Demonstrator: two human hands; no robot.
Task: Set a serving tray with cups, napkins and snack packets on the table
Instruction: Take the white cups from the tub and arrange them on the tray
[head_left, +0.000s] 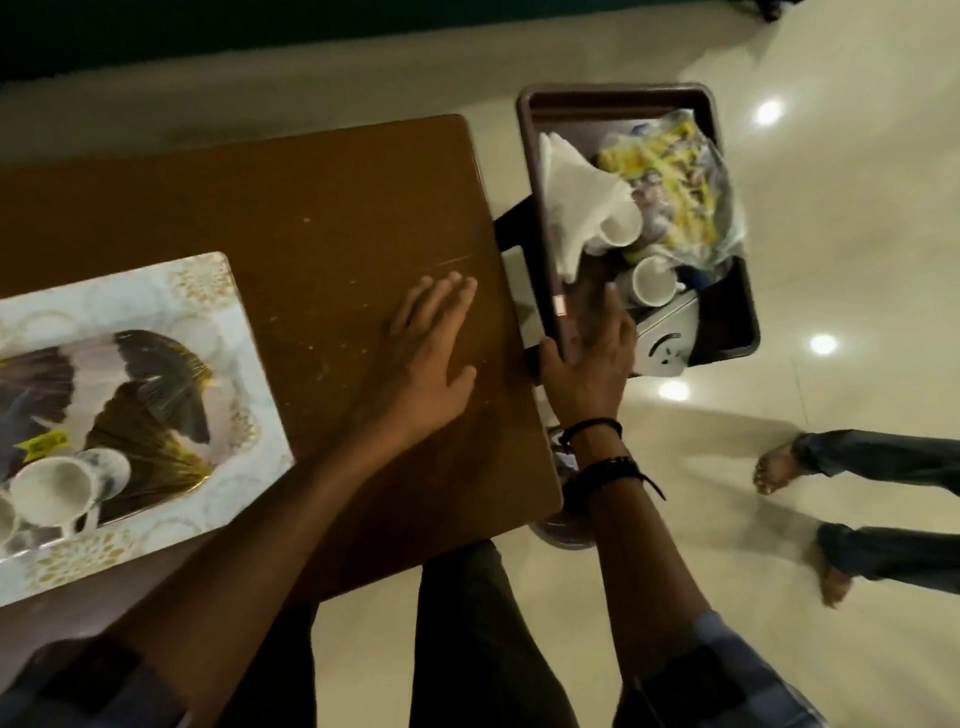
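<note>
On the brown wooden tabletop (311, 208), a white-and-gold patterned tray (156, 291) with white ceramic cups (52, 493) lies at 8 o'clock. Past the 3 o'clock edge the right hand (587, 364) grips a dark brown plastic tray (613, 93) of white napkins (571, 197) and yellow snack packets (670, 171); the left hand (426, 353) lies flat on the tabletop, fingers straight

brown tray (618, 96), white napkins (574, 202), yellow packets (670, 171)

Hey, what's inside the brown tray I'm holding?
The brown tray holds white napkins, two white cups and yellow snack packets. Anything under the napkins and packets is covered.
</note>
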